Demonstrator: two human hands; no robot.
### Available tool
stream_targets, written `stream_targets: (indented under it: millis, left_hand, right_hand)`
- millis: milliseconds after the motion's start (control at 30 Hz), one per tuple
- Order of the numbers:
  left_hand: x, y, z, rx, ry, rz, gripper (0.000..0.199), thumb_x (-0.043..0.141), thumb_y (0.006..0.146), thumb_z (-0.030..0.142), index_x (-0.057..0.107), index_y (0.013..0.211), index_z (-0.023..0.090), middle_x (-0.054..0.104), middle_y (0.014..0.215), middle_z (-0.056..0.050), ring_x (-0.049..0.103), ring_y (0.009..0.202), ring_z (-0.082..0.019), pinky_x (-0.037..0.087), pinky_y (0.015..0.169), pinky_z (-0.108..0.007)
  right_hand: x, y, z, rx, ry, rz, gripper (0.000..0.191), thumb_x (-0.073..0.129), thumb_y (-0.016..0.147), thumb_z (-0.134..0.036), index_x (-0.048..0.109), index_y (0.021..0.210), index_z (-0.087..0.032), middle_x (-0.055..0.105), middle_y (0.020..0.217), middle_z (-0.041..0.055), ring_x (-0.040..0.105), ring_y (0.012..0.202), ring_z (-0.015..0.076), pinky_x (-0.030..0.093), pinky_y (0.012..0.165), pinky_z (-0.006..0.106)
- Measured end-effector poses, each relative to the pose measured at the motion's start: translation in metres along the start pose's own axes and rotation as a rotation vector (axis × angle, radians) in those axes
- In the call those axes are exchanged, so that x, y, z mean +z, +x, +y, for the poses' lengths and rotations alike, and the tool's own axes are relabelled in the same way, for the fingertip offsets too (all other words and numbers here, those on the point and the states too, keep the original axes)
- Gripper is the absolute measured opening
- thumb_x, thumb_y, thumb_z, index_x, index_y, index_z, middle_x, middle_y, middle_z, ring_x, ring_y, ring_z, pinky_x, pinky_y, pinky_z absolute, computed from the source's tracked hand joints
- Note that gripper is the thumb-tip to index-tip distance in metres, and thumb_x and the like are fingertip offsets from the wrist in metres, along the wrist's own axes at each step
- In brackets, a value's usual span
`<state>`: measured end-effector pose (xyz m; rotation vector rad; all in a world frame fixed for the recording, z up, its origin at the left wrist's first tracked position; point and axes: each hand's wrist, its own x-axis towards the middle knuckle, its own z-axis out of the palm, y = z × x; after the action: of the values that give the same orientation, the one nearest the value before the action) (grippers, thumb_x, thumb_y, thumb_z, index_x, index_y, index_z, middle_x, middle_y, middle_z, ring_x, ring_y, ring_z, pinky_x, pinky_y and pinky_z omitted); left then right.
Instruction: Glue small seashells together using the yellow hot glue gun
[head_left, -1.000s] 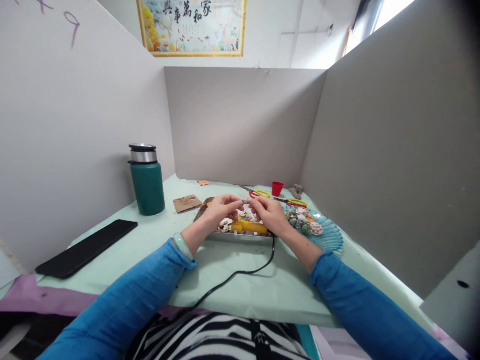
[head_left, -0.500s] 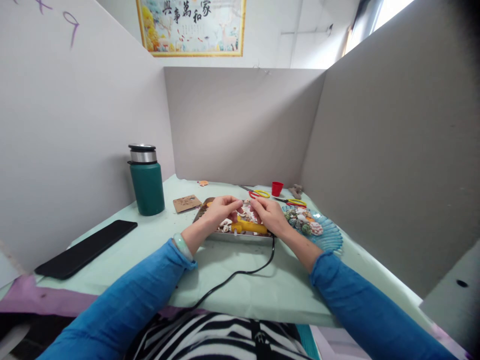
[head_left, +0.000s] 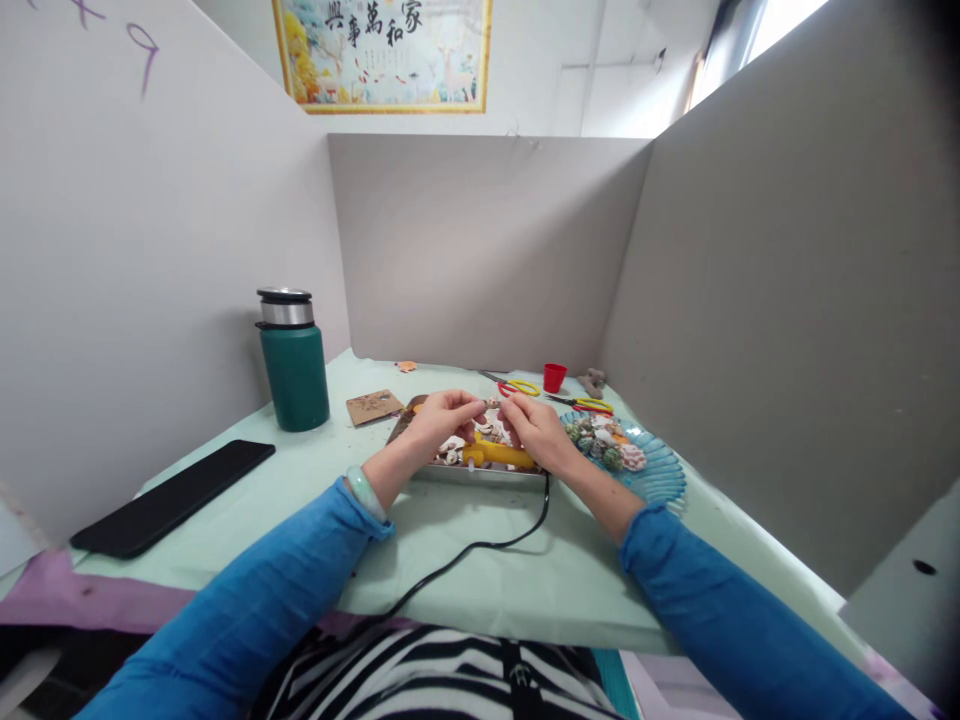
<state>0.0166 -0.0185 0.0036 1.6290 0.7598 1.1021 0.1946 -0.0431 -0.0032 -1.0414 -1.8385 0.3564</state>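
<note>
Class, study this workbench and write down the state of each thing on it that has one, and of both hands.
Left hand: fingers bent, over tray
Right hand: same; any grip unclear
Tray: holding shells
Yellow tool: lying on tray
Blue dish: holding shells
Green bottle: upright, lidded
Red cup: upright
Brown card: flat

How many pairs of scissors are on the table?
2: one pair left of the red cup, the other pair just in front of it. More could be hidden.
</note>
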Motion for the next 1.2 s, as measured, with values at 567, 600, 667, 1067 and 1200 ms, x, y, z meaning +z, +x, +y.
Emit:
stream_targets:
  millis: [567, 600, 667, 1067, 1200]
  left_hand:
    - [0.0003, -0.0006, 0.0028, -0.002, -0.02, -0.002, 0.031, 0.068, 0.07, 0.041, 0.058, 0.08, 0.013, 0.062, 0.075, -0.003, 0.053, 0.051, -0.007, 0.047, 0.053, -0.023]
    - [0.0004, -0.0006, 0.003, -0.003, -0.023, -0.002, 0.031, 0.069, 0.069, 0.04, 0.058, 0.08, 0.013, 0.062, 0.074, -0.002, 0.052, 0.05, -0.007, 0.047, 0.053, -0.023]
    - [0.0003, -0.0001, 0.0027, -0.002, -0.03, -0.003, 0.031, 0.069, 0.069, 0.039, 0.058, 0.08, 0.013, 0.062, 0.075, -0.002, 0.052, 0.05, -0.006, 0.047, 0.053, -0.023]
    - [-0.0007, 0.0015, 0.0002, 0.036, -0.039, 0.024, 0.025, 0.071, 0.067, 0.03, 0.059, 0.081, 0.013, 0.056, 0.069, 0.001, 0.052, 0.05, -0.006, 0.047, 0.053, -0.022]
    - [-0.0016, 0.0023, -0.001, 0.048, 0.01, 0.051, 0.023, 0.07, 0.067, 0.029, 0.06, 0.081, 0.013, 0.057, 0.069, 0.001, 0.053, 0.05, -0.006, 0.045, 0.052, -0.021]
  right_hand:
    - [-0.0006, -0.0007, -0.0024, -0.012, -0.034, 0.001, 0.03, 0.039, 0.091, -0.038, 0.052, 0.073, -0.019, 0.054, 0.058, -0.002, 0.051, 0.056, 0.012, 0.037, 0.056, 0.023]
    - [-0.0007, -0.0009, -0.0027, -0.008, -0.025, 0.001, 0.029, 0.039, 0.091, -0.038, 0.052, 0.073, -0.019, 0.054, 0.058, -0.0022, 0.051, 0.056, 0.012, 0.037, 0.056, 0.023]
    - [-0.0006, -0.001, -0.0028, -0.003, -0.006, -0.002, 0.027, 0.04, 0.09, -0.037, 0.051, 0.073, -0.019, 0.054, 0.058, -0.0023, 0.051, 0.055, 0.0119, 0.038, 0.056, 0.023]
    - [0.0014, 0.0013, 0.0019, -0.046, 0.025, 0.038, 0.019, 0.045, 0.087, -0.034, 0.056, 0.081, -0.02, 0.055, 0.062, -0.0023, 0.049, 0.054, 0.0113, 0.039, 0.056, 0.024]
    - [0.0014, 0.0022, 0.004, -0.07, 0.008, 0.044, 0.018, 0.047, 0.086, -0.033, 0.059, 0.084, -0.02, 0.057, 0.065, -0.001, 0.052, 0.058, 0.0122, 0.04, 0.058, 0.025]
